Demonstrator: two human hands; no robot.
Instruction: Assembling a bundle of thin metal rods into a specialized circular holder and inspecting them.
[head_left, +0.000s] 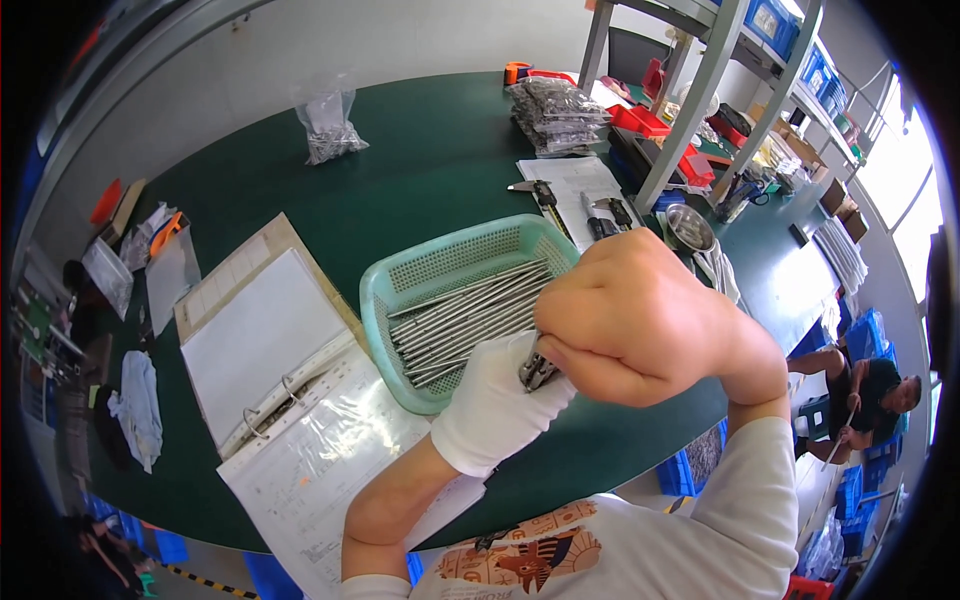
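My left hand (500, 405), in a white glove, is closed around a few small shiny metal parts (537, 372) whose exact kind I cannot make out. Just above it, my bare right hand (630, 320) has its fingers curled in tight against the left one. Whatever the right fingers pinch is hidden behind the knuckles. Beyond both hands lies a pale green perforated plastic basket (375, 300), partly covered by them. Many thin metal rods (450, 325) rest side by side in it.
An open ring binder (265, 340) with sheets spreads left of the basket. Calipers (545, 205) lie on paper behind it. Bagged metal parts (335, 135) and stacked bags (558, 112) stand farther back. A shelf post (690, 110) rises at right; another person (865, 405) sits beyond the table.
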